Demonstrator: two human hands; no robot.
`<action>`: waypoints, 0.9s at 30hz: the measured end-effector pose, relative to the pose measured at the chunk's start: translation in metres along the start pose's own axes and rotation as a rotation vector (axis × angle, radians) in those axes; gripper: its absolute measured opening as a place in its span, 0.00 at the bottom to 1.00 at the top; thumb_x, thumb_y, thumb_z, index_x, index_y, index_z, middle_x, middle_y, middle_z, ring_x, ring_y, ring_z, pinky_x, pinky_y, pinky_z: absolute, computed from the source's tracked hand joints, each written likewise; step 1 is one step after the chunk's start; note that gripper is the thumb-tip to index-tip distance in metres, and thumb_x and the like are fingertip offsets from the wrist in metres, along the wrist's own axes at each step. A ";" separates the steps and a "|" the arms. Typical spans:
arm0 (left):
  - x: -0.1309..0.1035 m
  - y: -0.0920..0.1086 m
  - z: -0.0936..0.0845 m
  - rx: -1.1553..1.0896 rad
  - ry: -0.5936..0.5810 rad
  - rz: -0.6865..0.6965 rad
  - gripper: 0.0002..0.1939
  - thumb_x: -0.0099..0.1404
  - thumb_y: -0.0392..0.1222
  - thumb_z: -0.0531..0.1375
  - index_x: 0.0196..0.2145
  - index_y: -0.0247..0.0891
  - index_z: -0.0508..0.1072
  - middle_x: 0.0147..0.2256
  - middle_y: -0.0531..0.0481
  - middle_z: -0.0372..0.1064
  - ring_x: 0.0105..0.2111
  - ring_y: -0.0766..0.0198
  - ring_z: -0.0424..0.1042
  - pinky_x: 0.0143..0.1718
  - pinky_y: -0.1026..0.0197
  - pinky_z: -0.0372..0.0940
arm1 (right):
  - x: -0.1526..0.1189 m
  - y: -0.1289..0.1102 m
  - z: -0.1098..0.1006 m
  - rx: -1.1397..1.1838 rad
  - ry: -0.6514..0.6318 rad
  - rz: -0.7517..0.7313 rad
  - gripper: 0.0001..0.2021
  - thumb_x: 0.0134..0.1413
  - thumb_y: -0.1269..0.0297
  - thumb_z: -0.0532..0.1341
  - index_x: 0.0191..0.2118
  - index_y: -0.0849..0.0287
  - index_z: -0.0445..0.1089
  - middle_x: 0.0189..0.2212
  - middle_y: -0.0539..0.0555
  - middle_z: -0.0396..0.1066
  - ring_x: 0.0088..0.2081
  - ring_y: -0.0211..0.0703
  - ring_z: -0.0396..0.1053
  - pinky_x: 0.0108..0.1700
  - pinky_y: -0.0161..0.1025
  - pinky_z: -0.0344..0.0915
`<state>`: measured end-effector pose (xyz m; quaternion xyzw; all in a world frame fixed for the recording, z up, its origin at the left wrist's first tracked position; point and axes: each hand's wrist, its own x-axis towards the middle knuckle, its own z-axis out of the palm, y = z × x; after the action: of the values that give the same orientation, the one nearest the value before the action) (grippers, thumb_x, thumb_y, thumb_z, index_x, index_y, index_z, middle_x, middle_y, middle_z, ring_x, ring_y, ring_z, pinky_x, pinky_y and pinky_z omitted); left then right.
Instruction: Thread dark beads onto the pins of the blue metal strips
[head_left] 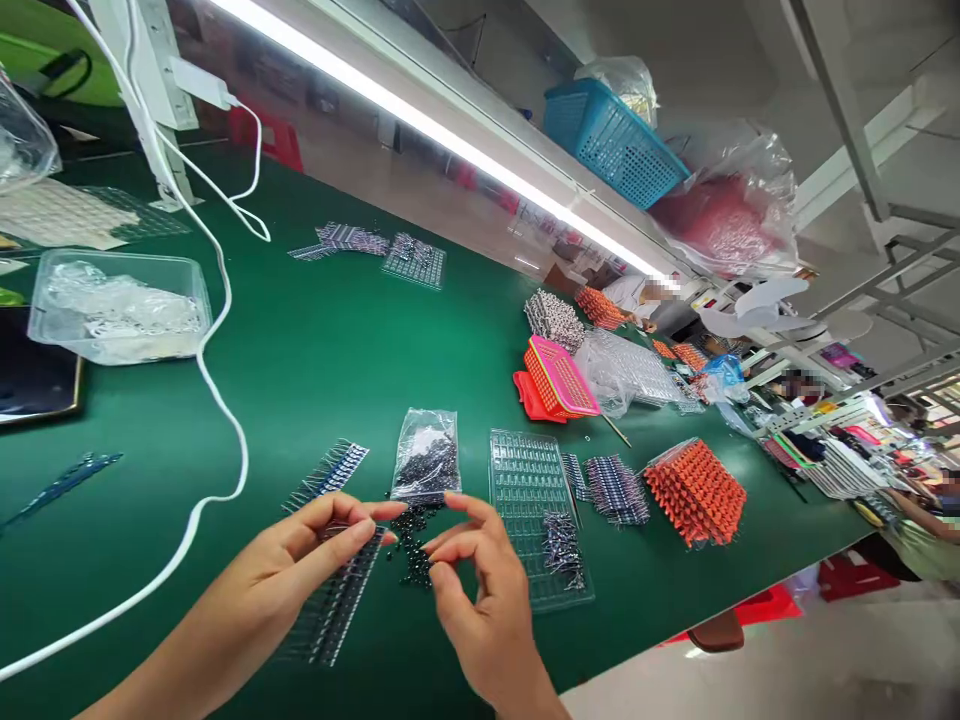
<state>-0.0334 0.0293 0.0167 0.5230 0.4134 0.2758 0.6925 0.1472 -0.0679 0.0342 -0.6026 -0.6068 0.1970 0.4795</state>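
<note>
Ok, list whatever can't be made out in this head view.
Head view:
1. Whether the right hand pinches anything: too small at its fingertips.
2. Part of the strip: hidden behind the left hand.
3. The dark panel's full outline: cut off by the left edge.
4. The clear tub's exact contents: veiled by crumpled plastic.

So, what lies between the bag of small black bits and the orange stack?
In the head view, a clear plastic tray, then bundles of thin blue-and-white pieces.
</note>
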 end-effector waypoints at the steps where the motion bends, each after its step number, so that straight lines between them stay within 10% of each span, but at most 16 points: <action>1: -0.001 -0.001 0.003 -0.017 -0.009 -0.004 0.20 0.62 0.62 0.61 0.33 0.42 0.73 0.53 0.44 0.76 0.50 0.47 0.76 0.54 0.50 0.68 | -0.007 0.009 0.005 0.037 0.007 0.067 0.06 0.59 0.71 0.58 0.36 0.54 0.71 0.42 0.56 0.76 0.58 0.48 0.69 0.48 0.42 0.73; 13: -0.005 -0.012 0.031 -0.137 -0.169 0.098 0.13 0.68 0.51 0.60 0.33 0.40 0.70 0.52 0.39 0.76 0.61 0.49 0.67 0.58 0.51 0.66 | -0.019 0.047 0.026 -0.134 0.292 -0.046 0.06 0.61 0.69 0.61 0.41 0.54 0.75 0.44 0.57 0.73 0.45 0.45 0.75 0.41 0.39 0.74; 27: -0.010 -0.017 0.027 -0.075 -0.204 0.123 0.09 0.70 0.47 0.58 0.34 0.40 0.71 0.51 0.40 0.77 0.53 0.52 0.73 0.55 0.53 0.66 | -0.024 0.053 0.030 -0.343 0.276 -0.208 0.14 0.60 0.76 0.62 0.48 0.53 0.73 0.45 0.55 0.70 0.46 0.42 0.73 0.44 0.39 0.77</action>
<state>-0.0165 0.0025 0.0062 0.5463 0.2972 0.2783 0.7320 0.1468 -0.0690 -0.0310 -0.6306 -0.6188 -0.0436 0.4664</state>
